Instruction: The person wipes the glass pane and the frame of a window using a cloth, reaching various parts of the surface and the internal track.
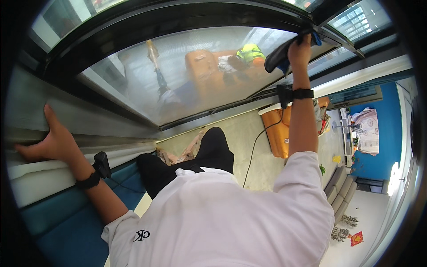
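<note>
My right hand (pixel 299 53) grips a black and blue cloth (pixel 279 57) at the upper right of a dark-framed window. Part of the cloth overlaps the glass pane (pixel 173 60), and its far end lies by the black frame (pixel 186 18). At the far left, my left hand (pixel 55 142) rests against a grey panel (pixel 30 103) beside the window. Its thumb and a finger are spread, and it holds no object that I can see; the other fingers are hidden. White curtain fabric (pixel 36 172) hangs just below this hand.
Through or in the glass show an orange chair and a yellow-green item. Teal and blue curtain (pixel 76 217) hangs at lower left. Behind the right arm stands an orange leather seat (pixel 275 133). A cable (pixel 255 147) trails from the right wrist strap. A grey sofa (pixel 342 190) lies beyond.
</note>
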Demonstrator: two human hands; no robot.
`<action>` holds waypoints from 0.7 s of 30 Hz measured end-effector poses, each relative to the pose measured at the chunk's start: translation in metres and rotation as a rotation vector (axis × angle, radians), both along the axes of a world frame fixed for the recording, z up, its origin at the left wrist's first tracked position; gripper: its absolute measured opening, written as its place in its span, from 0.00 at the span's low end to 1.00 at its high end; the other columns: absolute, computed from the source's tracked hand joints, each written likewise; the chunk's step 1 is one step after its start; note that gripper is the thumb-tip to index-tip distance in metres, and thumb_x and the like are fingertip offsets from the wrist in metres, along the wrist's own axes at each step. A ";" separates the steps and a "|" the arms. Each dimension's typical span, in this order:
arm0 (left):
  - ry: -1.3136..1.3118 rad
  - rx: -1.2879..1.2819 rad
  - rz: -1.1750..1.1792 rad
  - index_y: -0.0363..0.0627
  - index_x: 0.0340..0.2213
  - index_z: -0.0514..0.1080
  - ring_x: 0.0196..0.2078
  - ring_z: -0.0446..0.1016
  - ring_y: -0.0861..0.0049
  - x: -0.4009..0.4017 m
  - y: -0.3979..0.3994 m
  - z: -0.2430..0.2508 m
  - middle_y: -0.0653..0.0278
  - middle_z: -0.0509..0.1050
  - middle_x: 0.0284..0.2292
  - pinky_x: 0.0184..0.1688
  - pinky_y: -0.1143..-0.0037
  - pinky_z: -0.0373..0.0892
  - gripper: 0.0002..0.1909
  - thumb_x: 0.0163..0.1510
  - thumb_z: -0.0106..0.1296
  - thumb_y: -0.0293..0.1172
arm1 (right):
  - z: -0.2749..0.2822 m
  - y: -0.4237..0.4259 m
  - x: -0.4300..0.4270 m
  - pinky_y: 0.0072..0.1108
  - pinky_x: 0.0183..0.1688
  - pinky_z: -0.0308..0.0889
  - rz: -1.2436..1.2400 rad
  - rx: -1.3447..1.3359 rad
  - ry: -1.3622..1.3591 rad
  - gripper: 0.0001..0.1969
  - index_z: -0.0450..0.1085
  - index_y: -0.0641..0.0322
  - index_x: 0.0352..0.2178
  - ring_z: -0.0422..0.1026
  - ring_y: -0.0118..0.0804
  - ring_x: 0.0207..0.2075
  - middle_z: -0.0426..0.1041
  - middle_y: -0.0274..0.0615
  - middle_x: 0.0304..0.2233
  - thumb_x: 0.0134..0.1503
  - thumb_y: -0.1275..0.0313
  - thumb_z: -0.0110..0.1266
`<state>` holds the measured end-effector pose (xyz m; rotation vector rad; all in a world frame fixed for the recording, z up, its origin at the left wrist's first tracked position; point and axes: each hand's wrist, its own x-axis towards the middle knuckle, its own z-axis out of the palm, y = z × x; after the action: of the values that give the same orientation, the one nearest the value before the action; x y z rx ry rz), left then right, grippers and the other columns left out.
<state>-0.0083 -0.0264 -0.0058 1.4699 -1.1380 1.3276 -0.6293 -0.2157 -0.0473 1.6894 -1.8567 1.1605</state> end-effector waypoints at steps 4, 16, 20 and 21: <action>0.116 0.012 -0.076 0.26 0.53 0.49 0.48 0.63 0.60 -0.008 0.003 0.003 0.46 0.58 0.48 0.50 0.68 0.66 0.52 0.40 0.70 0.45 | 0.008 -0.027 -0.070 0.34 0.53 0.62 -0.083 0.016 -0.097 0.24 0.65 0.72 0.49 0.67 0.61 0.50 0.70 0.65 0.46 0.49 0.74 0.47; 0.200 -0.038 -0.048 0.30 0.57 0.47 0.54 0.61 0.56 -0.021 0.002 0.003 0.45 0.56 0.52 0.56 0.64 0.62 0.53 0.40 0.70 0.42 | 0.017 -0.042 -0.083 0.29 0.53 0.61 -0.064 -0.028 -0.348 0.25 0.64 0.73 0.51 0.69 0.50 0.50 0.70 0.56 0.49 0.51 0.73 0.48; 0.208 0.000 0.028 0.31 0.59 0.44 0.56 0.57 0.53 -0.016 0.005 -0.002 0.44 0.55 0.53 0.59 0.61 0.56 0.58 0.39 0.70 0.44 | 0.006 0.001 0.079 0.33 0.59 0.55 -0.031 -0.184 -0.263 0.24 0.62 0.78 0.51 0.62 0.58 0.56 0.66 0.67 0.50 0.51 0.78 0.42; 0.194 0.004 0.057 0.31 0.59 0.44 0.56 0.57 0.53 -0.017 0.006 -0.004 0.44 0.55 0.53 0.59 0.61 0.56 0.58 0.39 0.70 0.44 | -0.004 0.007 0.115 0.33 0.62 0.51 0.004 -0.243 -0.222 0.24 0.61 0.80 0.51 0.59 0.59 0.58 0.64 0.70 0.51 0.52 0.79 0.42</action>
<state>-0.0249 -0.0205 -0.0096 1.6066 -0.9811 1.1918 -0.5141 -0.2083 -0.0514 1.4808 -1.7502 1.5601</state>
